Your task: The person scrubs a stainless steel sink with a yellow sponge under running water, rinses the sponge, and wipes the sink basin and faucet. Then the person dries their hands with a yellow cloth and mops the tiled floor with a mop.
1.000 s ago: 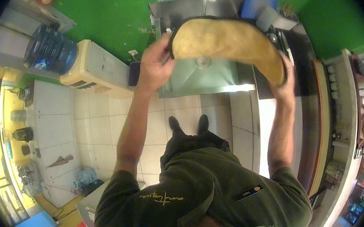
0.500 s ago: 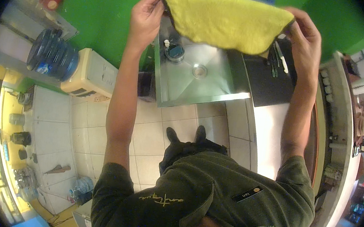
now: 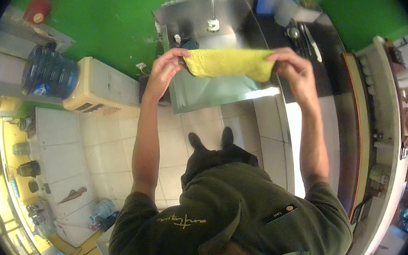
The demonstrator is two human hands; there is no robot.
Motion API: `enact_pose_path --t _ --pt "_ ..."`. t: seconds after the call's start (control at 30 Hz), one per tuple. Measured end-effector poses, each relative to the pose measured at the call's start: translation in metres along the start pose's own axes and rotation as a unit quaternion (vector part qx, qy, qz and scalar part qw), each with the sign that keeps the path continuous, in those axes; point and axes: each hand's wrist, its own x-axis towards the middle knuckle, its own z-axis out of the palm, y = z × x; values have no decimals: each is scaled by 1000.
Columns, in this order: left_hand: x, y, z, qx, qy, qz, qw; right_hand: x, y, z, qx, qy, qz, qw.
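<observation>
A yellow cloth [image 3: 227, 64] with a dark edge is stretched between my two hands, above a steel sink [image 3: 187, 96]. My left hand [image 3: 165, 72] pinches its left end between thumb and fingers. Its right end is gripped by my right hand [image 3: 295, 75]. The cloth sags a little and hides the middle of the basin. Behind it a chrome faucet [image 3: 211, 10] with a white tip points down into the sink. Partly covered by the cloth, a dark container [image 3: 190, 43] sits at the basin's left side.
On the dark counter right of the sink lie a white-handled knife [image 3: 312, 43] and other utensils [image 3: 294, 35]. A blue board [image 3: 270, 0] stands at the back. To the left is a water dispenser [image 3: 107, 86] with a large blue bottle [image 3: 50, 71]. A shelf runs along the right.
Both hands have come lower and closer together with the yellow cloth, which now spans a shorter width. The faucet and the back of the sink have come into sight.
</observation>
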Motion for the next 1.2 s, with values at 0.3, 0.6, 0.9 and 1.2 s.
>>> enact_pose_path --t 0.3,0.6,0.9,1.2 --pt "27 -18 11 226 -40 -15 973 -89 66 69 3 111 193 975" --pt "59 -166 61 445 -128 -25 886 -221 222 65 -113 133 381 908" --pt "-1 -286 89 548 -252 -87 793 -299 267 7 -140 98 504 847" --pt "47 -352 229 643 -156 42 749 -217 241 3 -189 1 348 918"
